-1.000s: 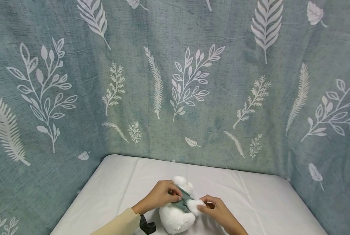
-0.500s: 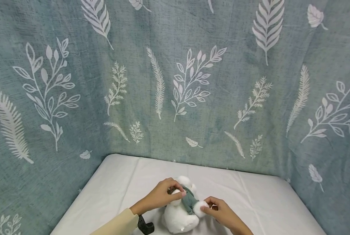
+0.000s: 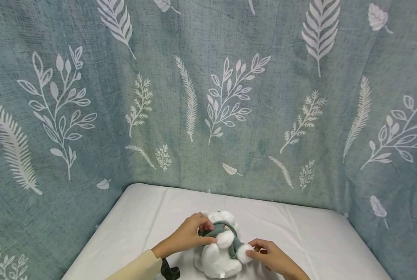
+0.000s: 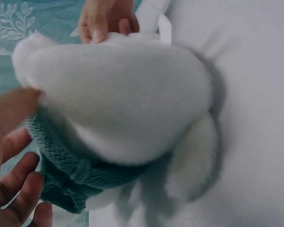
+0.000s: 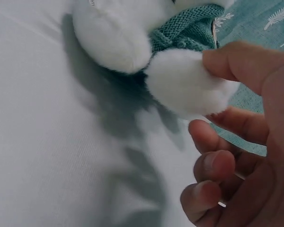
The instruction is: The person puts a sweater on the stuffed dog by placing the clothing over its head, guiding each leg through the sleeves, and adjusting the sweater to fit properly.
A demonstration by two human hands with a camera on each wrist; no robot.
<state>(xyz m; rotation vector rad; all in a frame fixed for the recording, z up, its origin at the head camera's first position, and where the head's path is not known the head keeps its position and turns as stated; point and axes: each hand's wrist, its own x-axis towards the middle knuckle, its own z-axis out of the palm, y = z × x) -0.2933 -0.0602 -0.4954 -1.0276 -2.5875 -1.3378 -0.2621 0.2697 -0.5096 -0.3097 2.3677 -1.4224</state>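
A white plush toy [image 3: 215, 258] with a knitted green garment [image 3: 223, 225] is on the white surface between both hands. My left hand [image 3: 191, 235] holds its left side, thumb against the fur and fingers by the knit. In the left wrist view, the furry body [image 4: 128, 94] fills the middle and the knit [image 4: 61, 161] lies near the fingertips. My right hand [image 3: 273, 256] pinches a round white paw [image 5: 180, 82] between thumb and index finger, its other fingers curled below. A second paw [image 3: 225, 239] sticks up in front of the garment. A small white tag [image 3: 222, 275] shows at the toy's base.
The white padded surface [image 3: 310, 237] reaches back to a green-blue curtain [image 3: 243, 163] with white leaf prints, which also hangs at both sides. A black strap piece [image 3: 170, 270] hangs at the left wrist, below a cream sleeve [image 3: 138, 268].
The toy has shifted right and turned, and a paw now stands out at its front. My right hand has moved right and slightly nearer, still pinching the other paw. The left hand's grip has moved.
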